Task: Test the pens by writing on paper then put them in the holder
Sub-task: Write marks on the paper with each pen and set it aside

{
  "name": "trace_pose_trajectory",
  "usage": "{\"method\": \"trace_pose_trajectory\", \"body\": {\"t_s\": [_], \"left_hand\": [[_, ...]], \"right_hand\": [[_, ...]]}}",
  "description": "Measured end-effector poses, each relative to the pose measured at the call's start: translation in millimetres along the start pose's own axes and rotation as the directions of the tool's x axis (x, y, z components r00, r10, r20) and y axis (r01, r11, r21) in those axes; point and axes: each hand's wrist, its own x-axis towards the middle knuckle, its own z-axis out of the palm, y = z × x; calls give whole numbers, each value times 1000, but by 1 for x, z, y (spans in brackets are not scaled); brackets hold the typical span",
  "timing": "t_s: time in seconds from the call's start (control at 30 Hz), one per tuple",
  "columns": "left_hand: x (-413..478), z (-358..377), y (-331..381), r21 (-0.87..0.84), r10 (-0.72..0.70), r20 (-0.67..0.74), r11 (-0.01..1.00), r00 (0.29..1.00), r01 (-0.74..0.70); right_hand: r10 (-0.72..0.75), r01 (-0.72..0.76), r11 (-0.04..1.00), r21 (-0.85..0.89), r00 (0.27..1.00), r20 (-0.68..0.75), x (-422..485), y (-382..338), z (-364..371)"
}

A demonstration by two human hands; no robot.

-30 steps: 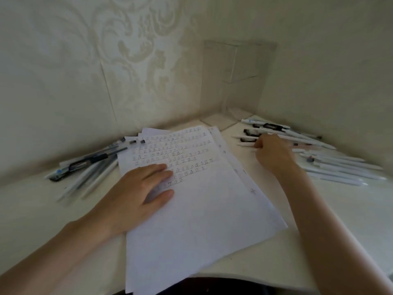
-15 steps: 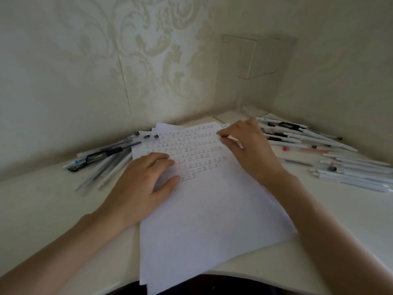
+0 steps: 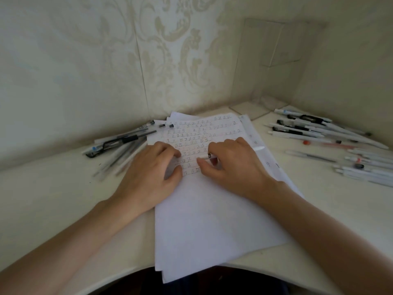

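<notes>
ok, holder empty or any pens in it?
Empty: nothing shows through the clear holder; pens lie loose on the table.

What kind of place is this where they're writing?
Probably a home study corner: patterned wallpaper on both walls, a cream desk holding a paper stack, and loose pens heaped on either side.
</notes>
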Motion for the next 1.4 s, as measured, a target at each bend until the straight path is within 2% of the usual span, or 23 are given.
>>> {"method": "trace_pose_trajectory", "body": {"t_s": [0.1, 0.23, 0.3, 0.37, 0.43, 0.47, 0.53, 0.57, 0.63, 0.8, 0.9, 0.93, 1.03, 1.13, 1.4], "left_hand": [[0, 0, -1, 5, -9, 14, 1000, 1000, 9], [-1, 0, -1, 23, -14, 29, 1000, 999, 13], [-1, -1, -1, 9, -6, 39, 1000, 999, 5], [-2, -1, 0, -10, 45, 72, 999, 996, -45], [-3, -1, 2, 2, 125, 109, 992, 986, -126], [-3, 0, 2, 9, 153, 126, 988, 980, -155], [-2, -1, 3, -6, 161, 151, 987, 975, -162], [-2, -1, 3, -23, 151, 163, 988, 975, -150], [-2, -2, 4, -45, 138, 176, 990, 975, -132], [-2, 0, 3, -55, 143, 169, 989, 975, -135], [-2, -1, 2, -80, 177, 162, 983, 971, -166], [-2, -2, 3, -109, 218, 154, 973, 964, -203], [-5, -5, 6, -154, 359, 238, 931, 902, -330], [-5, -3, 6, -112, 355, 363, 934, 862, -338], [-7, -4, 6, -111, 353, 362, 935, 863, -336]], "right_hand": [[-41, 42, 999, 5, 997, -59, -1, -1, -1], [-127, 151, 984, 94, 968, -217, 6, 2, -13], [-78, 156, 968, 197, 931, -357, 8, 3, -25], [78, 94, 919, 382, 909, -410, 7, 3, -37], [241, -28, 853, 521, 907, -346, 5, 0, -43], [340, -111, 783, 612, 900, -272, 4, -3, -43], [505, -274, 550, 789, 862, -53, 5, -10, -40], [523, -327, 491, 807, 852, 27, 6, -13, -37], [508, -390, 478, 787, 854, 115, 6, -15, -31], [565, -416, 388, 822, 812, 145, 8, -8, -25], [604, -454, 271, 849, 767, 217, 7, -5, -23], [594, -464, 290, 837, 773, 222, 7, -5, -23], [541, -471, 486, 737, 824, 170, 4, -7, -23], [540, -494, 599, 630, 831, 138, 2, -6, -22], [504, -499, 635, 590, 846, 173, 5, -3, -13]]}}
